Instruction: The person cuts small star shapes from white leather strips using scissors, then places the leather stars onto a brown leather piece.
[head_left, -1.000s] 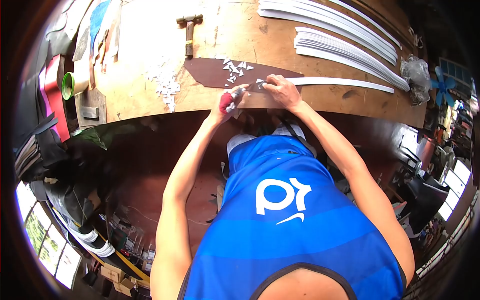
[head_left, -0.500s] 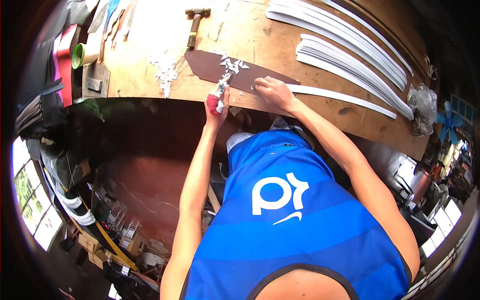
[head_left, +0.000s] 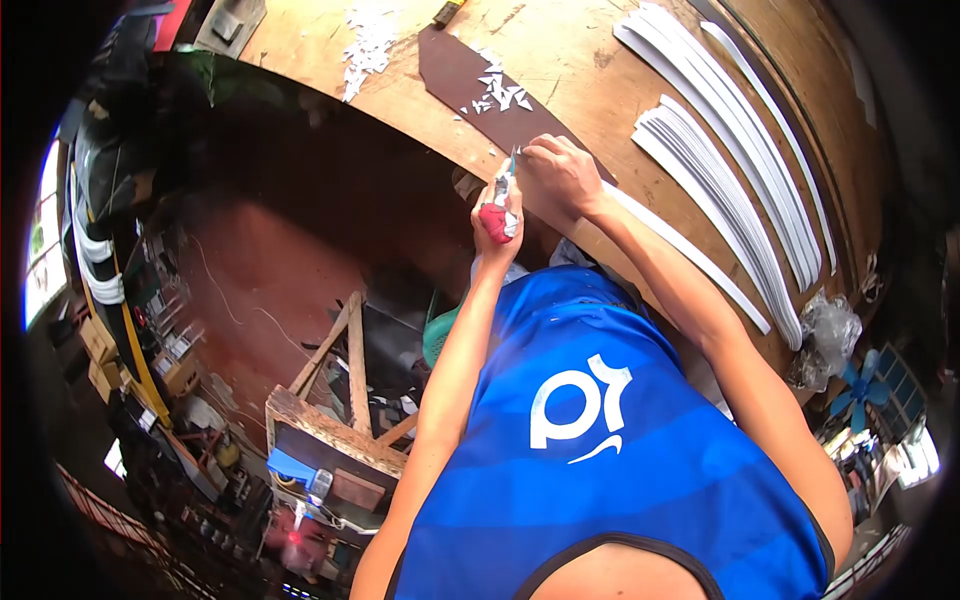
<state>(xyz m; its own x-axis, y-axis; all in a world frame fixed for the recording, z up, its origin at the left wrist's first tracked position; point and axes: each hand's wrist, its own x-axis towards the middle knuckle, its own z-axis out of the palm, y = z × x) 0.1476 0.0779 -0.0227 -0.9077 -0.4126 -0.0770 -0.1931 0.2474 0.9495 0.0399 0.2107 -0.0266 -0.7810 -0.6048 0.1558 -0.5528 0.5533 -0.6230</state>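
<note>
My left hand (head_left: 497,212) is closed round a knife whose handle is wrapped in red and white material. The knife's thin blade (head_left: 514,160) points up, close to the fingertips of my right hand. With bent fingers, my right hand (head_left: 565,172) pinches the end of a white strip (head_left: 690,252), which runs back under my forearm along the table edge. Beneath and beyond my hands lies a dark brown board (head_left: 462,78). Small white triangular scraps (head_left: 500,95) are scattered on it.
A heap of white scraps (head_left: 370,45) lies on the wooden table (head_left: 560,60). Bundled white strips (head_left: 705,195) curve along the right side, near crumpled clear plastic (head_left: 828,335). A hammer's handle end (head_left: 446,14) shows at the top. Wooden pieces (head_left: 357,360) stand below left.
The view has turned and tilted, so the table sits higher. My left hand with the knife has come off the board's scraps and closer to my right hand, which still pinches the strip.
</note>
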